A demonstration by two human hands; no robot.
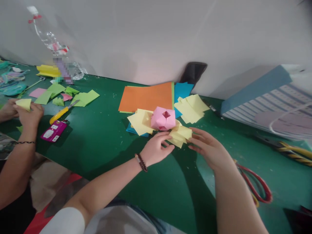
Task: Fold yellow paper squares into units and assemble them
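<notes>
Head view: creased pink origami cube (163,118)

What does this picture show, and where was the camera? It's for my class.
This single picture comes from a camera worn on a person's head, looking down at their own bare hands. The left hand and right hand rest at loose yellow paper squares beside a folded pink paper model, apparently not gripping anything. The green table also carries an orange sheet and a yellow-handled utility knife. At the left, a co-worker's hand holds a pale yellow paper piece.
</notes>
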